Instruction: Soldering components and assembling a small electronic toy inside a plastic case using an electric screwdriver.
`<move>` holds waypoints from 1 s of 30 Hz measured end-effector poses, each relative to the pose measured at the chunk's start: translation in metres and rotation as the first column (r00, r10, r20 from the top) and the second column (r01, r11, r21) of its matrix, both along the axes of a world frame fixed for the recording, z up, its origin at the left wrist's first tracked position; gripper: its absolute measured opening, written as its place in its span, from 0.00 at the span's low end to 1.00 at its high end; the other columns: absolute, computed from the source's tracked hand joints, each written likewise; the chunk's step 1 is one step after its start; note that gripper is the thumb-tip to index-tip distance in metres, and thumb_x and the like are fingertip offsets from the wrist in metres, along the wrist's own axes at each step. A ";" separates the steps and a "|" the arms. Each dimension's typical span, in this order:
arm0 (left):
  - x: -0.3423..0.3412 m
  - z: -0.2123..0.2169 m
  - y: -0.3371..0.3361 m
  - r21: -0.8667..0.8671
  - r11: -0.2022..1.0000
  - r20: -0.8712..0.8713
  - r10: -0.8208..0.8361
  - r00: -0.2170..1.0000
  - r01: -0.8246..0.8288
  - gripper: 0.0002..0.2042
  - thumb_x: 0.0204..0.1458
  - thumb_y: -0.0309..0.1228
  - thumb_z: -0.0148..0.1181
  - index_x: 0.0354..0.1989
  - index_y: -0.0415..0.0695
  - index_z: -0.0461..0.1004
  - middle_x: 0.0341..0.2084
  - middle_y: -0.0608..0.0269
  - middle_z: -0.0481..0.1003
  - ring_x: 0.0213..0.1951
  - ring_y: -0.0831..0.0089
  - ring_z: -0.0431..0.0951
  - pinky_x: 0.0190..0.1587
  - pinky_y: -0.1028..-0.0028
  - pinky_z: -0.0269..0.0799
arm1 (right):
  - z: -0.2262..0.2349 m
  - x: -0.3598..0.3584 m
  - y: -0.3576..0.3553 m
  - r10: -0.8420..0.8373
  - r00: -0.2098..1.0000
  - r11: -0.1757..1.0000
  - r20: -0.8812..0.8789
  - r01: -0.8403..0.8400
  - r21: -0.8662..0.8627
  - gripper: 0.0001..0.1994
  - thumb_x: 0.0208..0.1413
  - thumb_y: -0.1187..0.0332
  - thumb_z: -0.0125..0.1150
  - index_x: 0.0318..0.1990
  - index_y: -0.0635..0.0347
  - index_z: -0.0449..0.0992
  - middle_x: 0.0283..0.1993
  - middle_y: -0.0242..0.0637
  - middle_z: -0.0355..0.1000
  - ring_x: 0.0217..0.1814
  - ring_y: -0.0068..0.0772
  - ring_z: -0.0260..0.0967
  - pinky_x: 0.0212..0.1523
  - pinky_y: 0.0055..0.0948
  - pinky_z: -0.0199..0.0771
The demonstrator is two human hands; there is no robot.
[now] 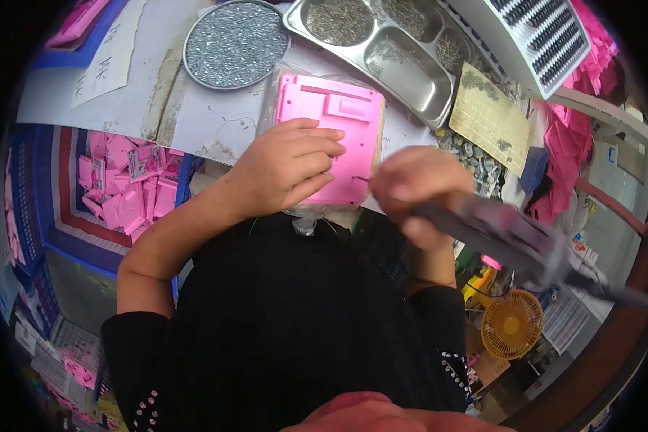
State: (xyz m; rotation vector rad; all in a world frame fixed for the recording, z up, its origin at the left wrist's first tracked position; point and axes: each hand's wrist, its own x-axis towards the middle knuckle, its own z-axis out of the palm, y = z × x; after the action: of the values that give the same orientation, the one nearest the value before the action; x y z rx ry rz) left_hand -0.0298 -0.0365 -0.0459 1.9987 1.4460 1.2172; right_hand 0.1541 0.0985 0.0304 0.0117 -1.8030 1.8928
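Observation:
A pink plastic housing (353, 155) with a raised rectangular part near its far edge lies on a plastic-wrapped pad (306, 213) at the table's near edge. My left hand (289, 160) rests across the housing's left side, fingers stretched out over its face. In my right hand (423, 189), blurred by motion, is a dark electric screwdriver (515, 241), gripped with its body slanting down to the right. Its thin bit (361, 178) points left over the housing's right side; whether the tip touches a screw I cannot tell.
Beyond the housing stand a round tray of small silvery pins (236, 45) and a divided steel tray (410, 68) of screws. A board with small parts (491, 119) lies to the right. A blue crate (79, 223) of pink parts stands left; a yellow fan (512, 324) sits lower right.

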 end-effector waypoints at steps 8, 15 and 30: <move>-0.001 -0.004 0.000 0.020 1.000 0.020 -0.006 1.000 0.006 0.05 0.52 0.25 0.65 0.35 0.41 0.77 0.45 0.59 0.81 0.55 0.60 0.79 0.58 0.56 0.71 | -0.006 0.003 -0.009 -0.064 0.993 0.997 -0.100 0.060 -0.037 0.10 0.56 0.67 0.68 0.35 0.62 0.72 0.19 0.37 0.68 0.17 0.38 0.68 0.21 0.34 0.72; 0.000 -0.003 0.002 0.034 0.999 0.024 -0.002 1.000 0.001 0.05 0.51 0.25 0.66 0.34 0.41 0.77 0.43 0.59 0.82 0.54 0.60 0.80 0.58 0.55 0.72 | -0.022 -0.005 -0.022 -0.056 0.987 0.989 -0.149 0.075 0.131 0.09 0.55 0.71 0.65 0.32 0.63 0.69 0.16 0.33 0.65 0.13 0.32 0.63 0.17 0.32 0.67; 0.008 0.024 0.003 -0.008 0.994 0.064 0.107 0.992 -0.106 0.06 0.51 0.25 0.67 0.38 0.44 0.80 0.38 0.63 0.83 0.43 0.67 0.82 0.64 0.53 0.64 | 0.029 -0.024 0.001 -0.033 0.975 0.996 -0.221 0.013 -0.090 0.17 0.60 0.57 0.65 0.47 0.52 0.67 0.17 0.24 0.61 0.16 0.28 0.61 0.26 0.32 0.70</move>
State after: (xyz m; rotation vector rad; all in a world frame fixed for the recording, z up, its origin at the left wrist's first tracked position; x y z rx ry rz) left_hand -0.0221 -0.0332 -0.0221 1.8824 1.5394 1.3089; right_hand 0.1304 0.0992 0.0596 0.1644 -1.5640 1.8720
